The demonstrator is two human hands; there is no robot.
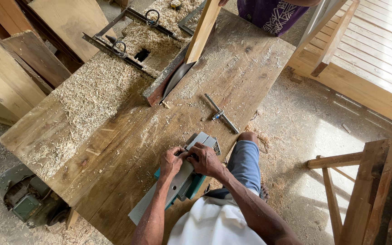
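Electric planer (182, 179) lying upturned at near edge of sawdust-strewn workbench (114, 136), left hand (171, 162) and right hand (206, 159) curled over its front end, fingertips and part beneath hidden, T-handled wrench (221, 114) apart, second person (273, 13) cut off at top.

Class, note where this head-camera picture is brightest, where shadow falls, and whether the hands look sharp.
Head view: sunlight glares on the slats upper right and patches of floor; the bench lies in even shade; both hands, left and right, on the planer look sharp.
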